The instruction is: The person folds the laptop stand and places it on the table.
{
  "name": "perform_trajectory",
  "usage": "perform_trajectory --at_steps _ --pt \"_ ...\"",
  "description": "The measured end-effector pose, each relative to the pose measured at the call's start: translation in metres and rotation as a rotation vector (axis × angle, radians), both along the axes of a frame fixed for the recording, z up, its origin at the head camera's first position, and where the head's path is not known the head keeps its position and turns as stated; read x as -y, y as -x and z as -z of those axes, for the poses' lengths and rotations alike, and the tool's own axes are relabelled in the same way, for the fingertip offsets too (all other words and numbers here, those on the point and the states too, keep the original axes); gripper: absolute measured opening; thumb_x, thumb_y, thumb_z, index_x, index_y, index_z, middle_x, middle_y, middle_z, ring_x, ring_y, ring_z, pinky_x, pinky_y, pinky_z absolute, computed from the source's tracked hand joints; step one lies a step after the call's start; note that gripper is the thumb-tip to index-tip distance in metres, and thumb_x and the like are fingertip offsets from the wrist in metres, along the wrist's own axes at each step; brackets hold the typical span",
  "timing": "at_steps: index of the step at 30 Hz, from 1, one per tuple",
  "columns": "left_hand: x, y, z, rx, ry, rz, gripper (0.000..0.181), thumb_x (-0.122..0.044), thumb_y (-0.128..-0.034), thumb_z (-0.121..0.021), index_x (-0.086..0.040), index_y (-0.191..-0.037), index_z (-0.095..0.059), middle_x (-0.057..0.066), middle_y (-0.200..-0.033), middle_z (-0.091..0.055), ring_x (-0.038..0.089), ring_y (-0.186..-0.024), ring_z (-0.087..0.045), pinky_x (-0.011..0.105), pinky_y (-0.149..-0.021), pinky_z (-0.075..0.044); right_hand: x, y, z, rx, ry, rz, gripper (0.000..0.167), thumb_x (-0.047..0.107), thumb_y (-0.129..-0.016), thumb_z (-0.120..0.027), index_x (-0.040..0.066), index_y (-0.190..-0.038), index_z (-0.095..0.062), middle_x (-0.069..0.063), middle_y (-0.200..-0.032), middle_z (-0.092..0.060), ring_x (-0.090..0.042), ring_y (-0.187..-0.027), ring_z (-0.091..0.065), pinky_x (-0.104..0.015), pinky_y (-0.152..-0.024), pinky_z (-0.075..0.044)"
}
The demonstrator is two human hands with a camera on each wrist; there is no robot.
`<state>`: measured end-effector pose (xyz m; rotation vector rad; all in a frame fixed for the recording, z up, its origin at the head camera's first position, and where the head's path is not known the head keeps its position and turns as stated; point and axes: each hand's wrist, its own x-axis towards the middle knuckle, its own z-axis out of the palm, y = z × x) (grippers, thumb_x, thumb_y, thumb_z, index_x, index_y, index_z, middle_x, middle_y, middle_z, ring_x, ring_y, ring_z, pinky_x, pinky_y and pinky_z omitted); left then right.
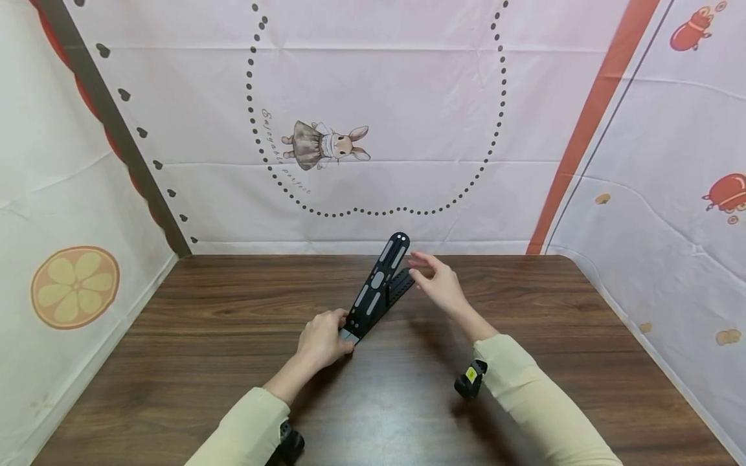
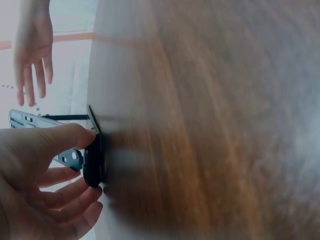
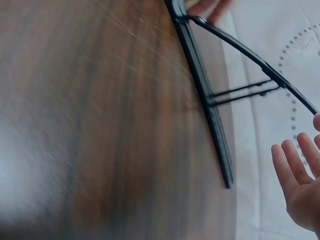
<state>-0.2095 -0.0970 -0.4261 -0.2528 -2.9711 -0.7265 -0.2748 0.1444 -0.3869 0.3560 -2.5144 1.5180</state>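
Note:
A black folding laptop stand (image 1: 377, 279) with grey pads stands partly unfolded on the table. Its padded upper arm rises at an angle from the flat base bar (image 3: 205, 95), and thin struts (image 3: 245, 93) span the two. At the near hinge end, my left hand (image 1: 322, 338) grips the stand between thumb and fingers, as the left wrist view shows too. Beside the raised far end is my right hand (image 1: 438, 283), its fingers extended and loosely spread. In the right wrist view that hand (image 3: 305, 200) is close to the upper arm's tip; whether it touches, I cannot tell.
The stand rests on a dark wood-grain table (image 1: 221, 310). Printed white cloth (image 1: 408, 129) hangs behind the table's far edge and along both sides. Each wrist carries a small black camera, such as the right one (image 1: 471, 378).

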Motion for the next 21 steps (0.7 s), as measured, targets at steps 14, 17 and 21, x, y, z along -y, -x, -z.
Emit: perform_trajectory --at_steps 14,17,21 --pt "0.009 0.007 0.001 -0.017 -0.002 0.080 0.054 -0.016 -0.0634 -0.075 -0.012 -0.116 -0.062 0.004 -0.097 -0.066 0.024 -0.087 -0.061 0.036 -0.062 -0.049 -0.019 0.014 -0.023 -0.085 -0.156 -0.069 0.052 0.015 -0.090 -0.058 0.013 -0.139 -0.041 -0.011 -0.131 -0.053 -0.027 -0.110 -0.058 -0.039 -0.083 -0.051" --pt "0.011 0.008 0.001 -0.009 -0.013 0.097 0.054 -0.016 -0.0644 -0.075 -0.012 -0.117 -0.061 0.004 -0.099 -0.067 0.024 -0.091 -0.060 0.035 -0.065 -0.049 -0.020 0.016 -0.025 -0.097 -0.175 -0.087 0.052 0.014 -0.091 -0.058 0.012 -0.140 -0.040 -0.011 -0.134 -0.051 -0.028 -0.111 -0.058 -0.040 -0.086 -0.049" --pt "0.013 0.010 0.001 -0.016 -0.023 0.131 0.054 -0.013 -0.0640 -0.074 -0.010 -0.116 -0.061 0.005 -0.099 -0.066 0.022 -0.092 -0.061 0.034 -0.067 -0.049 -0.021 0.019 -0.029 -0.063 -0.193 -0.116 0.053 0.014 -0.091 -0.057 0.015 -0.141 -0.038 -0.010 -0.139 -0.046 -0.028 -0.115 -0.055 -0.042 -0.089 -0.047"
